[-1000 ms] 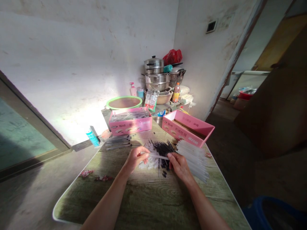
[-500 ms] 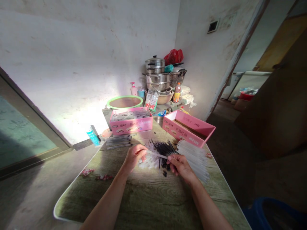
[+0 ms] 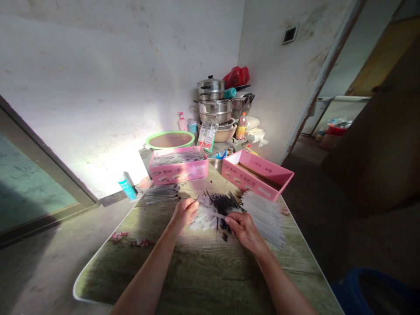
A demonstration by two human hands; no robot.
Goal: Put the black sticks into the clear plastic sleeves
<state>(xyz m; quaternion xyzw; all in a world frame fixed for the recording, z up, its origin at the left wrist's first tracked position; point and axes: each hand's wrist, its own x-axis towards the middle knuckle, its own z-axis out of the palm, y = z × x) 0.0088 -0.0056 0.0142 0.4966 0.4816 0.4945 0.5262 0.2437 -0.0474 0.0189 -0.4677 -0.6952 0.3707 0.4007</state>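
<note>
My right hand [image 3: 241, 225] pinches a narrow translucent plastic tube [image 3: 218, 215] that points left. My left hand [image 3: 185, 213] is closed in a pinch, with a thin dark stick [image 3: 197, 198] at its fingertips; most of it is hidden. Between and beyond the hands lie a pile of short whitish plastic pieces [image 3: 202, 220] and a heap of thin black sticks [image 3: 226, 203]. To the right, long translucent tubes [image 3: 264, 218] are spread side by side. A small stack of dark-tipped tubes [image 3: 161, 194] rests beyond my left hand.
A pink box [image 3: 179, 172] full of tubes stands at the table's far left, another pink box [image 3: 256, 177] at the far right. Behind them are a green-rimmed sieve [image 3: 170, 146], stacked steel pots [image 3: 215, 106] and an orange-labelled bottle [image 3: 241, 127]. A blue tub [image 3: 354, 284] stands lower right.
The tube that stretched between both hands is now only in my right hand. My left hand has drawn slightly left, away from it, and a thin dark stick shows at its fingertips.
</note>
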